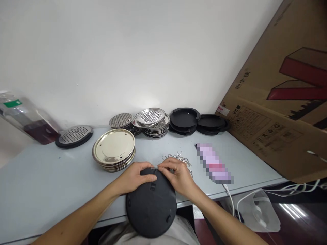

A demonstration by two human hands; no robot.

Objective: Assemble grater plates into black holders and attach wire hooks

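Note:
My left hand [135,178] grips the top edge of a round black plastic base [151,211], with the thumb lying on its face. The base leans tilted over my lap at the table's front edge. A slot runs down from its rim, and small holes show lower down. At the rim, the fingertips of my right hand [178,175] pinch a small shiny metal wire piece, mostly hidden by my fingers. Behind that hand lies a loose pile of metal wire clips [180,157] with ring ends. To the left stands a stack of gold-coloured metal discs [114,146].
Along the wall are perforated silver plates [151,116], black round trays [184,117] and a black-rimmed grater-like disc [76,134]. A bottle of dark liquid [38,126] stands left. A blurred phone [213,163] with a cable lies right, near a large cardboard box [276,112].

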